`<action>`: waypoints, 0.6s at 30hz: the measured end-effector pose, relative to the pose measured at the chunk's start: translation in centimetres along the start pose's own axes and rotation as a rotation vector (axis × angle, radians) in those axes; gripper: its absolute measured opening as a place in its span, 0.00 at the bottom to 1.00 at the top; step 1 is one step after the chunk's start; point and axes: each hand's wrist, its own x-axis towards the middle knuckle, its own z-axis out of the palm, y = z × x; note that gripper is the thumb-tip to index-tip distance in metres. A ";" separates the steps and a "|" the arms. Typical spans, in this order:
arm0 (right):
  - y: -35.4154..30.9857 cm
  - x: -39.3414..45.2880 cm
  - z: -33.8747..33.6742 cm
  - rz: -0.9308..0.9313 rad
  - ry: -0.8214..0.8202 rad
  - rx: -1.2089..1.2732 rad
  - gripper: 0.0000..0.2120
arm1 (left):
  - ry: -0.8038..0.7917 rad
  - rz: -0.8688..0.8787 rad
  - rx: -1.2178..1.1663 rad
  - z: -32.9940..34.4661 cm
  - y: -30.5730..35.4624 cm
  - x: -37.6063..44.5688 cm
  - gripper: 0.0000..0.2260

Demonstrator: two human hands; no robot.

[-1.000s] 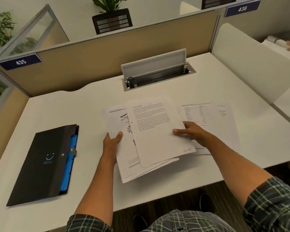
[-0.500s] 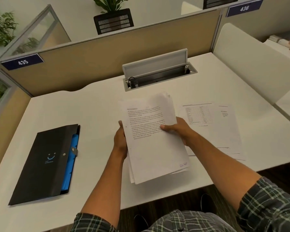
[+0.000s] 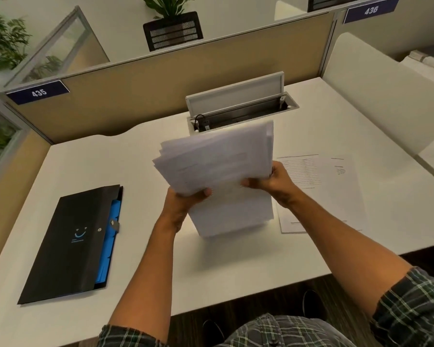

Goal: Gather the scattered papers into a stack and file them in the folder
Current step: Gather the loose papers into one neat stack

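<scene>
Papers, a bundle of thin white printed sheets (image 3: 218, 171), are up in the air over the middle of the white bench (image 3: 85, 161), held between your two hands. Your left hand (image 3: 183, 204) grips the bundle's left side with the thumb on top, and your right hand (image 3: 271, 179) grips the right side with the thumb curled over the front. The sheets look blurry and their far left corners fan apart, so the bundle is not neat yet. Paper like this should be light and floppy, and loose sheets can slide over each other, so one may slip out if you hold only one corner. Keep a hand on each long side, near the middle, and squeeze gently. Tapping the bottom edge on the bench would likely line the sheets up. Two more white printed sheets (image 3: 318, 191) lie flat on the bench just to the right of your right hand, and they overlap each other. Flat paper is hard to pick up, so you could slide them toward the bench edge or lift a corner first. The black flat folder with blue pockets inside (image 3: 73, 241) lies shut on the left side of the bench, well apart from the bundle.
</scene>
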 end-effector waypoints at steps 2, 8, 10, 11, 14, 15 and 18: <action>1.1 -0.4 -0.3 0.060 -0.039 0.008 0.21 | 0.009 -0.087 0.048 -0.1 -1.5 -0.8 0.32; 1.1 0.0 0.5 0.071 -0.007 -0.011 0.20 | -0.005 -0.025 0.057 0.2 -0.8 -0.7 0.24; 0.5 0.3 0.7 0.046 -0.014 0.009 0.20 | -0.053 0.037 0.040 0.0 0.1 -0.6 0.24; 0.4 0.3 0.7 0.038 -0.021 0.012 0.21 | -0.074 0.053 0.038 -0.2 0.3 -0.6 0.24; 0.8 0.3 0.4 0.066 -0.056 -0.017 0.22 | -0.080 0.018 0.058 -0.2 -0.4 -0.6 0.22; 1.2 0.2 0.3 0.088 -0.069 -0.036 0.22 | -0.070 -0.009 0.071 -0.1 -0.9 -0.6 0.22; 2.3 -0.1 0.2 0.126 -0.086 -0.064 0.23 | -0.030 -0.064 0.103 -0.1 -2.2 -0.6 0.21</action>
